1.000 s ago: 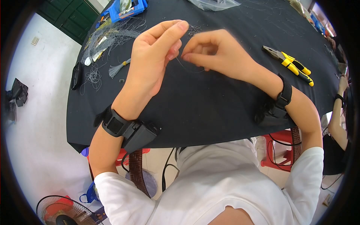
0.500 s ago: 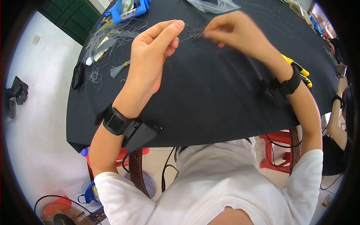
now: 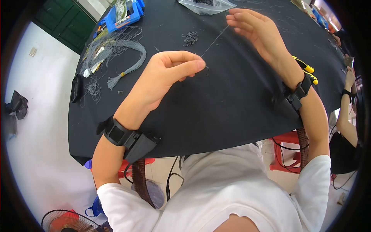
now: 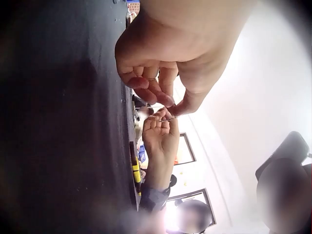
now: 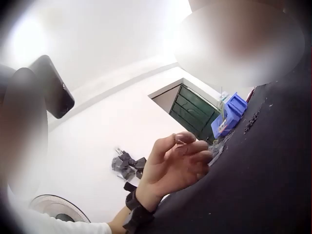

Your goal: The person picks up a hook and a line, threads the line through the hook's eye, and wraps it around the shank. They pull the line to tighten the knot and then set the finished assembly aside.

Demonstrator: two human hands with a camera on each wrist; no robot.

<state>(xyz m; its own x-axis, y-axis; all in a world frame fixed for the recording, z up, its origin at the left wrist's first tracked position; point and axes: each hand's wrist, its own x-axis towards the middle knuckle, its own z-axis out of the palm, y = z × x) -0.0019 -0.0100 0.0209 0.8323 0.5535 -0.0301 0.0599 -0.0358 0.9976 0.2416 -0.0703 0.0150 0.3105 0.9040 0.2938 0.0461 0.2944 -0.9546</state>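
Observation:
Thumb and forefinger of the left hand point(image 3: 166, 73) pinch a thin line point(image 3: 215, 41) above the black tablecloth, and a tiny dark piece point(image 3: 208, 70) hangs by those fingertips. From there the line runs taut, up and right, to the fingers of the right hand point(image 3: 262, 40), which hold it; the exact grip is hard to see. In the left wrist view the right hand point(image 4: 161, 141) faces the left hand point(image 4: 170, 56), fingers bent. The right wrist view shows the left hand point(image 5: 180, 163) with thumb and forefinger together. Behind the hands lies a small dark pile point(image 3: 190, 38).
A yellow-tied strand bundle point(image 3: 135, 65) and loose tangled strands point(image 3: 92, 89) lie at left, near a black case point(image 3: 76, 88). Farther back are a blue tray point(image 3: 135, 16) and a clear bag point(image 3: 212, 8). Yellow-handled pliers point(image 3: 309, 69) lie partly behind the right forearm.
The left hand has come down and right, towards the person. The right hand has moved up and right, away from the left, and the line now stretches straight between them.

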